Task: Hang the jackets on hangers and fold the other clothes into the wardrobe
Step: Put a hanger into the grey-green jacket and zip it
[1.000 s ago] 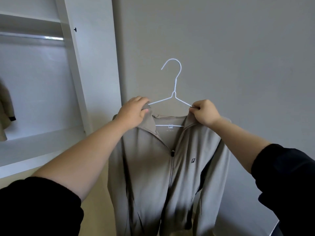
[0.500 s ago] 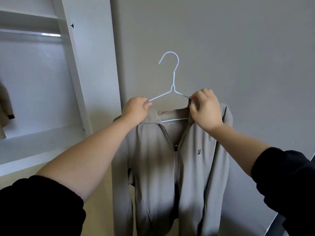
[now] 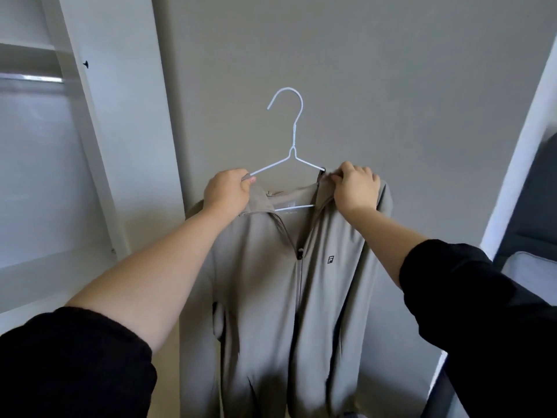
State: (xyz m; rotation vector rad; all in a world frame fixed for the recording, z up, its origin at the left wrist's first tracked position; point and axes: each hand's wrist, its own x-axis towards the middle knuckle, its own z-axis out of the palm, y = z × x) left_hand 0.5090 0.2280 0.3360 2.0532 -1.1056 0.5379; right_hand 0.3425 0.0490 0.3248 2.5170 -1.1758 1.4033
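A beige zip jacket (image 3: 286,297) with a small dark chest logo hangs in front of me on a white wire hanger (image 3: 291,140). The hanger's hook points up and left, free of any rail. My left hand (image 3: 227,193) grips the jacket's left shoulder together with the hanger's left arm. At the collar, my right hand (image 3: 355,188) pinches the jacket's right shoulder over the hanger's right end. The zip is closed up to the chest and the sleeves hang down.
The open white wardrobe (image 3: 99,146) stands at the left with a metal rail (image 3: 30,78) near the top and a shelf (image 3: 45,285) below. A grey wall (image 3: 361,70) is straight ahead. At the right edge there is a white frame (image 3: 518,152) and dark bedding (image 3: 533,206).
My right hand has moved from pinching the collar edge to lying over the jacket's right shoulder. The jacket now sits further onto the hanger, and the view has swung right, showing the bedding.
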